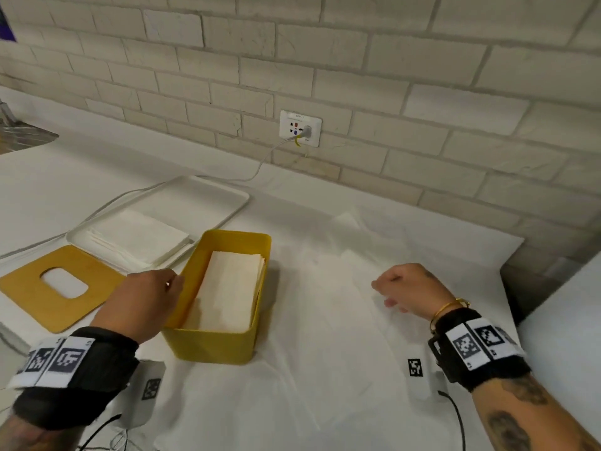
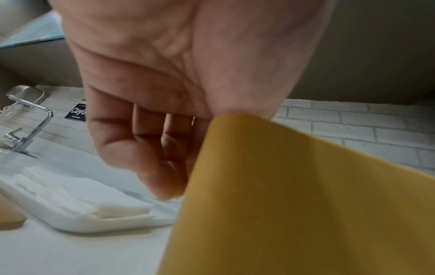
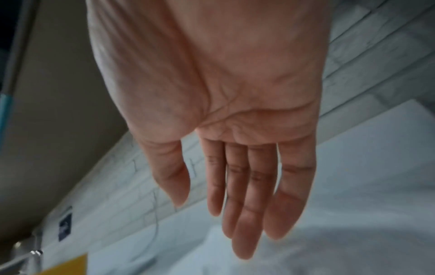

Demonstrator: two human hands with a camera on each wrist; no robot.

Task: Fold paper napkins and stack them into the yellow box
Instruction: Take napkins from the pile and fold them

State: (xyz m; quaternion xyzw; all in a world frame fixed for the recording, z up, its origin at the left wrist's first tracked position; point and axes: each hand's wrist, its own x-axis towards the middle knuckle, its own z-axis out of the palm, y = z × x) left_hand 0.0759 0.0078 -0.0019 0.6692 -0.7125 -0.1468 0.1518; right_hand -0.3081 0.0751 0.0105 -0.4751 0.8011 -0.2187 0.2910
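The yellow box (image 1: 221,341) stands open on the counter, with a stack of folded napkins (image 1: 227,288) lying in it. My left hand (image 1: 172,283) hovers just outside the box's left wall (image 2: 294,195). Its fingers (image 2: 162,167) are loosely curled and hold nothing. Behind that hand, a pile of flat napkins (image 1: 140,237) lies on a white tray (image 1: 211,196). My right hand (image 1: 387,292) floats above the wrinkled white sheet (image 1: 325,320) right of the box. The right wrist view shows its fingers (image 3: 244,214) straight and empty.
The box's wooden lid (image 1: 29,284), with an oval hole, lies flat at the left. A brick wall with a socket (image 1: 300,128) and a trailing cable runs along the back. A tap (image 2: 30,126) stands far left. The counter ends at a dark gap (image 1: 527,288) on the right.
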